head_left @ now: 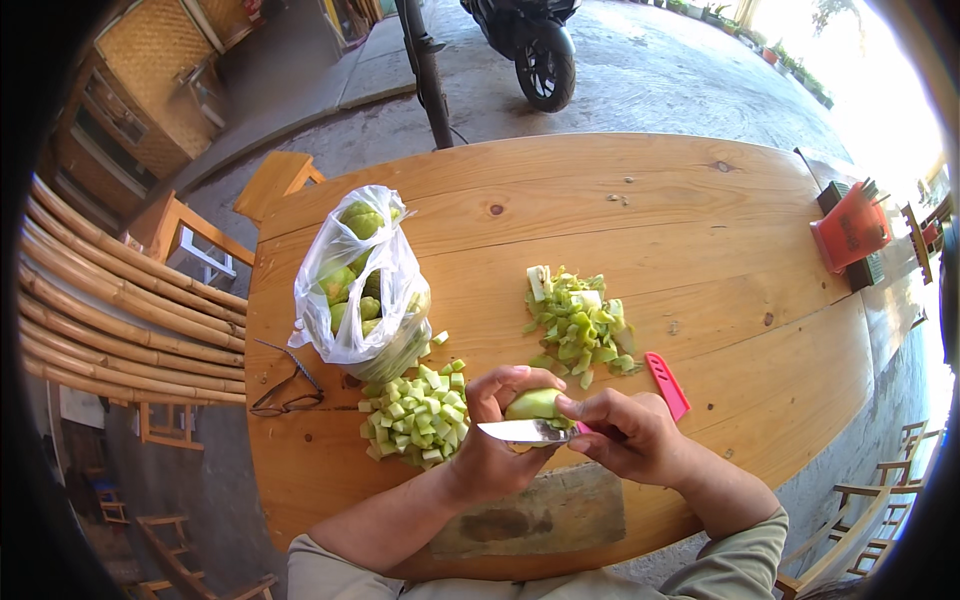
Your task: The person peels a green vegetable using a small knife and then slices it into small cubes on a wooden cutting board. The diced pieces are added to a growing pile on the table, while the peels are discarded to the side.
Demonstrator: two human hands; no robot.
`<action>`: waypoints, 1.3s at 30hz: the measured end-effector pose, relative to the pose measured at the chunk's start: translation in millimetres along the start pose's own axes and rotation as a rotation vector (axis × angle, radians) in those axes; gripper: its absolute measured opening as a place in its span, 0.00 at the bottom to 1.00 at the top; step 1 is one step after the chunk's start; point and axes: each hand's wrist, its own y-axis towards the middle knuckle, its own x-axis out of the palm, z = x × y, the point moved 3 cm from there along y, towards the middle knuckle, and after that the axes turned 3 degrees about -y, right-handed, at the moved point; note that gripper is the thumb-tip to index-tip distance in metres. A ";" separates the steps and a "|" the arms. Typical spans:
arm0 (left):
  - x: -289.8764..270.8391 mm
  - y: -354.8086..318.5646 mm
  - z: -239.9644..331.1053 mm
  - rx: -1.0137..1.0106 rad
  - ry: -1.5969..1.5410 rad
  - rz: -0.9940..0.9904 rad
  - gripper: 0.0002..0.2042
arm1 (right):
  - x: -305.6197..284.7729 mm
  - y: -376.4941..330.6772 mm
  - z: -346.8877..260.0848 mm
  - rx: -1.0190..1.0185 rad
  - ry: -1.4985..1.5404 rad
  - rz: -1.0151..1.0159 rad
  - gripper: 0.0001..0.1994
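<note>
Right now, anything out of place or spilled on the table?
Minor: a couple of stray cubes lie apart from the cube pile, beside the plastic bag. Glasses lie near the left edge of the table, odd amid food cutting. No obvious damage.

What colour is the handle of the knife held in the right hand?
Pink; only part of the knife handle shows, best in the head view.

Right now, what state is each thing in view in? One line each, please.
Left hand: holding pale green vegetable
Right hand: gripping knife
Pale green vegetable: held, peel partly unclear
Knife: unsheathed, tip pointing left
Plastic bag: open, filled with green vegetables
Diced cubes: heaped loose
Peelings: heaped loose
Pink sheath: lying off the knife
Glasses: lying, one arm unfolded
Wooden board: flat, darkly stained
Red container: holding thin items
Motorbike: standing, partly cropped
</note>
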 end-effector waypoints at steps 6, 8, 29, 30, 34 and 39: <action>2.1 -4.0 -2.9 -0.027 -0.022 0.052 0.39 | 8.4 -1.8 7.0 -0.146 -0.133 0.132 0.18; 1.6 -3.5 -3.8 -0.004 0.001 0.053 0.39 | 10.4 -2.0 7.7 -0.160 -0.174 0.145 0.19; 7.1 -8.5 -9.2 -0.155 -0.055 0.125 0.44 | 0.9 8.3 26.5 -0.212 -0.241 0.257 0.15; 7.4 -8.5 -10.1 -0.164 -0.049 0.134 0.44 | 0.3 8.6 27.5 -0.163 -0.141 0.282 0.11; 3.1 -4.0 -10.7 -0.185 -0.146 0.101 0.44 | -8.2 8.2 27.4 0.003 -0.106 0.268 0.11; 2.4 -5.4 -9.7 -0.225 -0.195 0.127 0.45 | -23.5 8.4 33.0 0.195 -0.194 0.318 0.12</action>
